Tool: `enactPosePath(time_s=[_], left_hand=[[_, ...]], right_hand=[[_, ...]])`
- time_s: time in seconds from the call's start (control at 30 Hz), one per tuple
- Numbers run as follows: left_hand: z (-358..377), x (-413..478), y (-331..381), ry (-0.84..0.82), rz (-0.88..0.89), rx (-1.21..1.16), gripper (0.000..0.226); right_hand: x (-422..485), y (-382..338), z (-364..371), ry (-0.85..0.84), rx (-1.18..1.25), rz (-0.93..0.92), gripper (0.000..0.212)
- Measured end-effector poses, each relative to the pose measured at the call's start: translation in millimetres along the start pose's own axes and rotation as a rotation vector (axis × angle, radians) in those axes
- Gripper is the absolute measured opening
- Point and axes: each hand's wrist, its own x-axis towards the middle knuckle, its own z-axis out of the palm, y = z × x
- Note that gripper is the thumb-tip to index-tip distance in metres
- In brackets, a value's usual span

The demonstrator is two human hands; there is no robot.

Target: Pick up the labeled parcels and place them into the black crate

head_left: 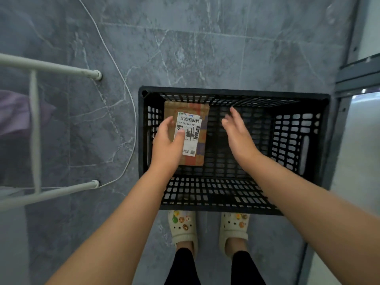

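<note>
A black lattice crate (226,91) stands on the grey marble floor in front of my feet. A brown cardboard parcel (198,145) with a white barcode label lies flat in the crate's left part, close to the left wall. My left hand (166,147) grips the parcel's left edge, with the thumb lying on the label and the fingers along the side. My right hand (238,136) hovers over the middle of the crate, fingers spread and holding nothing. The right half of the crate holds nothing.
A white metal rack (35,128) with a purple cloth (12,112) stands at the left. A white cable (131,112) loops over the floor beside the crate. A grey door frame (349,79) runs along the right. My feet wear white clogs (183,227).
</note>
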Motion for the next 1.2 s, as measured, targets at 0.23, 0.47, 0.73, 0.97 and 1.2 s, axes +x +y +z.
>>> enactPosePath(time_s=[0.23,0.47,0.73,0.97,1.2], left_hand=[[-41.6,-87.9,158.7,-0.17,0.185,-0.051,0.019],[-92.9,-253.4,318.4,-0.307,0.454,-0.038,0.023],[-139.1,-420.3,498.5,-0.388,0.914,-0.094,0.019],[-137.3,-529.1,558.3,-0.522,1.199,-0.03,0.016],[-139.9,-618.0,560.8,-0.624,1.361,-0.034,0.009]], right_hand=[[-110.5,-148.9,-43.0,-0.014,-0.152,-0.247,0.039],[-280.8,-310.9,-104.4,0.044,-0.117,-0.483,0.032],[-503.3,-437.6,-169.1,0.282,-0.015,-0.795,0.028],[-636.1,-456.0,-202.8,0.572,0.064,-0.95,0.028],[-733.6,-446.6,-221.4,0.795,0.138,-1.05,0.022]])
